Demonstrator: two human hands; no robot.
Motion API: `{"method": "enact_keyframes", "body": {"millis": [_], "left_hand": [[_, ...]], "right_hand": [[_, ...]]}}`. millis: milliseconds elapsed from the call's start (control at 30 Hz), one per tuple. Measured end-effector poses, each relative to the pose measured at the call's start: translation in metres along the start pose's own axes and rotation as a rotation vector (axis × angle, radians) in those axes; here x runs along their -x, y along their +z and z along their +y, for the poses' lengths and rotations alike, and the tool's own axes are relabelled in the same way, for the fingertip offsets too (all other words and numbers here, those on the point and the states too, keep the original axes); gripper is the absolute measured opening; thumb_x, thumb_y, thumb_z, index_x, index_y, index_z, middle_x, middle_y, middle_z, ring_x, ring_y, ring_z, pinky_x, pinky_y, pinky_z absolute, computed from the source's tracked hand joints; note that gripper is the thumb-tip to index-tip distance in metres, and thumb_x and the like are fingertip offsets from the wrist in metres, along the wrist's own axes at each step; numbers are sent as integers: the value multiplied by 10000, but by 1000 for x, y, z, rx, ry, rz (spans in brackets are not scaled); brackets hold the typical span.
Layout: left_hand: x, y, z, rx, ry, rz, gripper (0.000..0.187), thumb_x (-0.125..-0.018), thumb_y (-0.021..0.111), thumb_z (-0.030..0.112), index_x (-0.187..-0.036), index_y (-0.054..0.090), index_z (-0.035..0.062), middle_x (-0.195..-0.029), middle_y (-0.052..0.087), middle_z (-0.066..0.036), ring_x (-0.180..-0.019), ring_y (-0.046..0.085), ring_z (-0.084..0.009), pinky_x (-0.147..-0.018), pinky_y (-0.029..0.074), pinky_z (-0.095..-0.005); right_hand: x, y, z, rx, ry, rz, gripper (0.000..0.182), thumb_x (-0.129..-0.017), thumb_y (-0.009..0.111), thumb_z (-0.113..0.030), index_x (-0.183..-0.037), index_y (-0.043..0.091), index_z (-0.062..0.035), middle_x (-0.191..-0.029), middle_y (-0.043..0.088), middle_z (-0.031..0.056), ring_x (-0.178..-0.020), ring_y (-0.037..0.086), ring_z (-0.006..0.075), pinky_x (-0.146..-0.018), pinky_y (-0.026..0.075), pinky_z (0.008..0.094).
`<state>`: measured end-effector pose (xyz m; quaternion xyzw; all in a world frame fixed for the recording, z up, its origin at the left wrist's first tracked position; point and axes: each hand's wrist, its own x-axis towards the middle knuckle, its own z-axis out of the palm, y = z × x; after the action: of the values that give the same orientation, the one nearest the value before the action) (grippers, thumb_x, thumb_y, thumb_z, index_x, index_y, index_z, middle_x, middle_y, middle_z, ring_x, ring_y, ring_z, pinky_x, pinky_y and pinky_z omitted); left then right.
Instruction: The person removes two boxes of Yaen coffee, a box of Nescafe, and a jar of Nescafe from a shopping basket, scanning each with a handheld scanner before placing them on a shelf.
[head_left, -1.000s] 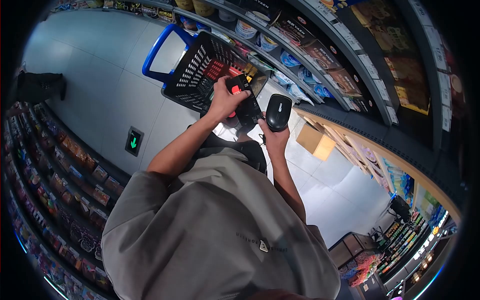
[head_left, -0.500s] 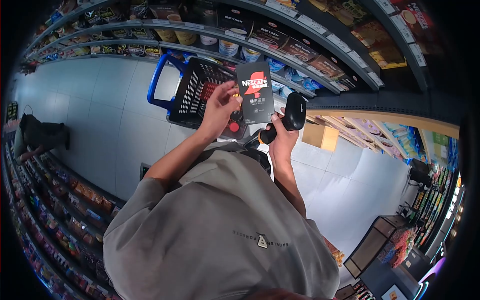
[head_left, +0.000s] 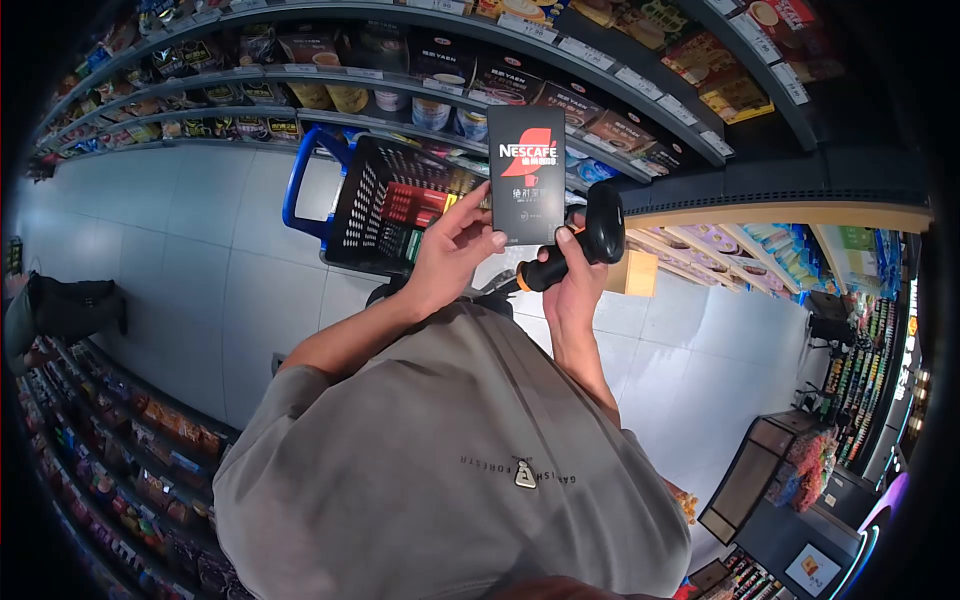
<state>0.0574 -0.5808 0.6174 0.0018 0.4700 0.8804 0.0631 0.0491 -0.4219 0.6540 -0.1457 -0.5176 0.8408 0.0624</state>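
Note:
A black Nescafe box [head_left: 527,178] with a red mark stands upright between my two hands. My left hand [head_left: 452,247] is at the box's lower left edge, thumb and fingers closed on it. In my right hand [head_left: 575,270] is a black handheld scanner [head_left: 600,225] with an orange ring near its handle end; the thumb of that hand also presses the box's lower right corner. Behind my left hand is a black shopping basket [head_left: 365,215] with a blue handle [head_left: 292,190], holding red, green and yellow packages.
Shelves of coffee boxes and tins [head_left: 445,62] run across the top. A cardboard box [head_left: 638,273] sits right of the scanner, near lower shelves [head_left: 720,262]. Shelves of snacks [head_left: 150,410] line the lower left, where a person in dark clothing [head_left: 70,305] is partly visible.
My left hand has closed in on the box's left edge. The box and both hands have shifted slightly right in view, and more of the basket's contents shows.

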Motion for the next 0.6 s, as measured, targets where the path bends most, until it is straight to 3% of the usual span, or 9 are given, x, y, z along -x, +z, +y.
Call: {"method": "enact_keyframes", "body": {"millis": [600], "left_hand": [[18,2,0,15,128,56,657,-887,609,-46,-1470,321,52,-1177,598,-122,-1023,579,-147,-833,524,-305]], "right_hand": [[10,5,-4,-44,12,-92,425,-816,680,15,-1183,468,44,-919,593,126,-708,557,173,-621,465,295]]}}
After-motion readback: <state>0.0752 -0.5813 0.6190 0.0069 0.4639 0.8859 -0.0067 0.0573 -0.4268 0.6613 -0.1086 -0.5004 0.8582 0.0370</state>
